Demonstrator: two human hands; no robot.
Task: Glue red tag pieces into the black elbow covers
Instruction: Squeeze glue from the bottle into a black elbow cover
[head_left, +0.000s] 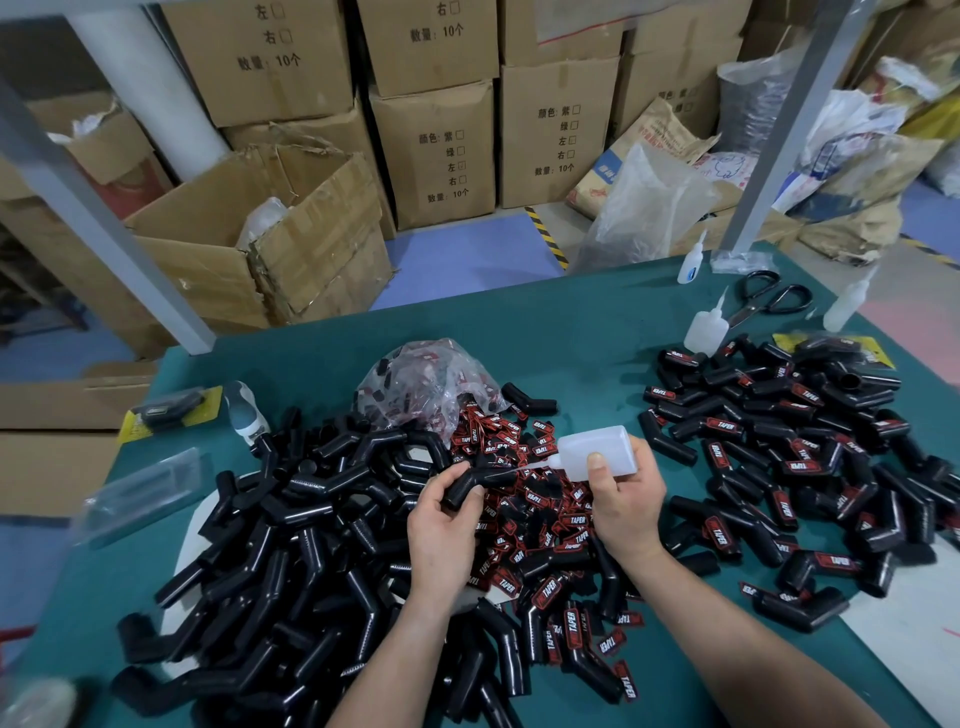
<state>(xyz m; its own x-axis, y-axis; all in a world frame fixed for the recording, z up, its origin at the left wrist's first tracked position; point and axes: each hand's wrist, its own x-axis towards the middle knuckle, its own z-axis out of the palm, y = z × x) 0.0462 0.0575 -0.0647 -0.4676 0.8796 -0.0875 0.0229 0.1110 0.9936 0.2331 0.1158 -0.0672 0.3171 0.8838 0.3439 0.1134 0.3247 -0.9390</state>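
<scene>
Grips number two: the left grip curls round one black rubber elbow cover, its long axis running near-left to far-right above the heaps, and the right grip clasps one translucent white glue bottle lying sideways, nozzle pointing left at the cover's bend. Three more white glue bottles and one pair of black-handled scissors sit far right on the green tabletop. Untagged black covers, loose red tag pieces and tagged covers lie too densely heaped to count; whether the nozzle touches the cover is unclear.
</scene>
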